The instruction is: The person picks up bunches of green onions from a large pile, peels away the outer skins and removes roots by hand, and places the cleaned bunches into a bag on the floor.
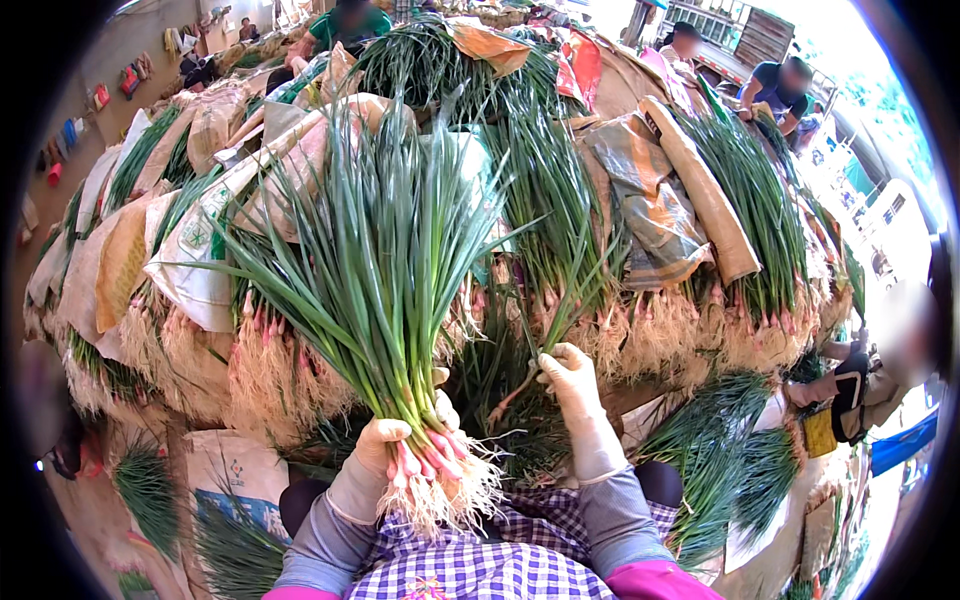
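Note:
A thick bunch of green garlic (385, 290), with long flat leaves, pink bulbs and pale stringy roots, stands upright in front of me. My left hand (385, 440), in a pale glove, is closed around its stems just above the bulbs. The leaf tops fan out over the heap behind. To the right, my right hand (570, 375), gloved too, pinches a single green garlic stalk (520, 388). That stalk slants, its root end low and left, its leaves reaching up and right. The two hands are apart.
A big heap of green garlic (755, 220) faces me, roots outward, partly covered by woven sacks (640, 195). More loose plants (705, 460) lie at right, and another pile (235, 540) at lower left by a white sack (235, 470). Other people (785, 90) work around the heap.

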Demonstrator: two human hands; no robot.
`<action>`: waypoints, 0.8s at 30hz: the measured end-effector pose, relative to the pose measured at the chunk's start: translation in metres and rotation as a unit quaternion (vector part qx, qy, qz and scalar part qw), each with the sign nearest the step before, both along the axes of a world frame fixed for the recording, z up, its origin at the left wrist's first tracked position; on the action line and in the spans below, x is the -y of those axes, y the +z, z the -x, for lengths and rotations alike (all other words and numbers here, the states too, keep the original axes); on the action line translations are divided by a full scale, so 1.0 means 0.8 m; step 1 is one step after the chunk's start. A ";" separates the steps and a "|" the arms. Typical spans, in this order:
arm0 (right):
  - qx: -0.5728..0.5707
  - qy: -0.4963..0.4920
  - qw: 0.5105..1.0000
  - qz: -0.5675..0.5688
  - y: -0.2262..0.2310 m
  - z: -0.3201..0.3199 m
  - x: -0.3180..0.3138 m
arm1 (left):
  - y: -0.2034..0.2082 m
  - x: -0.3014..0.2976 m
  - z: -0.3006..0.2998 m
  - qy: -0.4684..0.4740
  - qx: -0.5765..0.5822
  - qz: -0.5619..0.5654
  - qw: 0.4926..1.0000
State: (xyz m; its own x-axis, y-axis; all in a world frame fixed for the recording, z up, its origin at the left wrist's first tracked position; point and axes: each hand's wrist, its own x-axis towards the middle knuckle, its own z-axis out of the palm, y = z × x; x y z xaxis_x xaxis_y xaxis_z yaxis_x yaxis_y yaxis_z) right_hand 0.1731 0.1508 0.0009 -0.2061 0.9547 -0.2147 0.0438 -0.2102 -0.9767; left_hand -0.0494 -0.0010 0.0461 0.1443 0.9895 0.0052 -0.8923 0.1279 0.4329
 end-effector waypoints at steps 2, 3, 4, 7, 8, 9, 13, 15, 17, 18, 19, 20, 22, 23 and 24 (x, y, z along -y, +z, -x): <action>0.000 0.038 0.999 0.018 0.017 -0.013 -0.002 | -0.008 -0.003 0.001 0.006 -0.041 0.016 0.999; -0.014 0.052 0.998 0.016 0.032 -0.009 0.004 | -0.010 -0.003 0.001 -0.007 -0.052 0.010 0.999; -0.028 0.068 0.997 0.021 0.043 -0.005 0.010 | -0.018 -0.003 -0.001 -0.020 -0.064 0.010 0.998; -0.102 0.110 0.988 0.031 0.052 0.012 0.029 | -0.012 -0.006 -0.015 -0.032 -0.111 0.035 0.993; -0.118 0.118 0.986 0.023 0.048 0.019 0.035 | -0.013 -0.007 -0.018 -0.044 -0.131 0.017 0.990; -0.136 0.092 0.986 0.031 0.052 0.031 0.046 | -0.017 -0.007 -0.020 -0.073 -0.114 0.025 0.990; -0.184 0.050 0.981 0.029 0.044 0.067 0.063 | -0.032 -0.006 -0.009 -0.130 -0.103 0.038 0.986; -0.179 0.050 0.981 0.062 0.041 0.071 0.059 | -0.026 -0.006 -0.014 -0.129 -0.089 0.025 0.987; -0.180 0.056 0.977 0.104 0.030 0.074 0.055 | -0.024 -0.006 -0.016 -0.130 -0.067 0.014 0.989; -0.195 0.056 0.971 0.124 0.033 0.074 0.057 | -0.024 -0.005 -0.016 -0.129 -0.056 0.010 0.990; -0.209 0.056 0.966 0.143 0.040 0.074 0.060 | -0.023 -0.004 -0.016 -0.124 -0.057 0.014 0.991; -0.223 0.056 0.960 0.162 0.047 0.074 0.063 | -0.022 -0.003 -0.017 -0.120 -0.058 0.019 0.991; -0.176 0.056 0.975 0.124 0.057 0.080 0.068 | -0.026 -0.003 -0.021 -0.095 -0.050 0.018 0.994; -0.168 0.048 0.980 0.098 0.058 0.087 0.072 | -0.035 -0.003 -0.027 -0.074 -0.040 0.012 0.996; -0.159 0.037 0.984 0.072 0.059 0.090 0.074 | -0.040 -0.004 -0.030 -0.055 -0.030 0.006 0.998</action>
State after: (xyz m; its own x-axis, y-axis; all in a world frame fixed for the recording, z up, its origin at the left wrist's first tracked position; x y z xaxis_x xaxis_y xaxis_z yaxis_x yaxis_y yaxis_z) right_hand 0.1008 0.0913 0.0481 -0.3532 0.8987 -0.2600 -0.2386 -0.3552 -0.9038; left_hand -0.0254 0.0020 0.0143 0.2527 0.9674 -0.0186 -0.8450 0.2300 0.4828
